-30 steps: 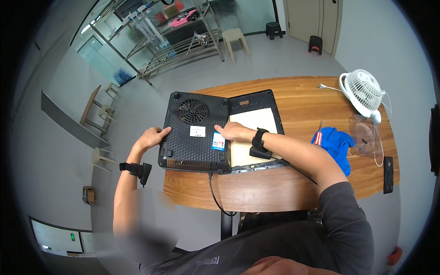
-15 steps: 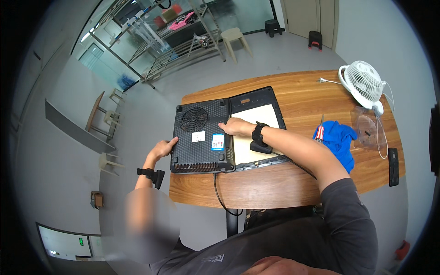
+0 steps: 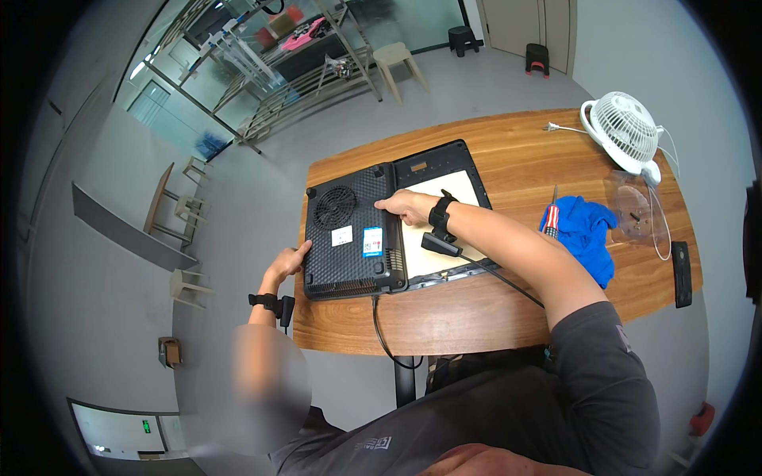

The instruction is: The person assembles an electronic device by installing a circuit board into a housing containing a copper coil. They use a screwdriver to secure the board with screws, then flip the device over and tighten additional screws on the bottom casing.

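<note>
Black housing (image 3: 325, 258) sits lower than before; both hands (image 3: 411, 207) remain on it.

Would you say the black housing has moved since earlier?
Yes, rightward: the black housing, earlier jutting past the left edge of the table, now appears inside it.

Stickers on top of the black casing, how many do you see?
2: a small white sticker near the middle of the black casing, and a blue-and-white sticker to its right. Any on the underside would be hidden.
</note>
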{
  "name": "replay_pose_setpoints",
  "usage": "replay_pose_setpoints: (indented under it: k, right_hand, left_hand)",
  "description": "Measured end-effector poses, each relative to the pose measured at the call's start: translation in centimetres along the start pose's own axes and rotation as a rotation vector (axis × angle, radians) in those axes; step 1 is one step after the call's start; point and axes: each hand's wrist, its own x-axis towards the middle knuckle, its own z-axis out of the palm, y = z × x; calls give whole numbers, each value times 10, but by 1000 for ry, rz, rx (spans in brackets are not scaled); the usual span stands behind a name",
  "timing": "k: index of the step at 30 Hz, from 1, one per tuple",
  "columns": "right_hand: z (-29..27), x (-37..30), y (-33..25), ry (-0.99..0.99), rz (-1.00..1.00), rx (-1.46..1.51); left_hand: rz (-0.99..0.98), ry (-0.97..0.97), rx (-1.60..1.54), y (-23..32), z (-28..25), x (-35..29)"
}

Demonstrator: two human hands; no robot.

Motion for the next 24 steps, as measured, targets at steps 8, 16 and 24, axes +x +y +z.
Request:
replay_pose_setpoints:
  k: [8, 16, 24]
  right_hand:
    - [-14, 6, 9, 10, 5, -26]
    - [-58, 3, 10, -36, -139, -80]
    - [-101, -60, 10, 193, -133, -142]
  left_hand:
    - [40, 34, -122, 3, 2, -8]
    - [81, 33, -168, 29, -5, -30]
    - [185, -25, -149, 77, 19, -42]
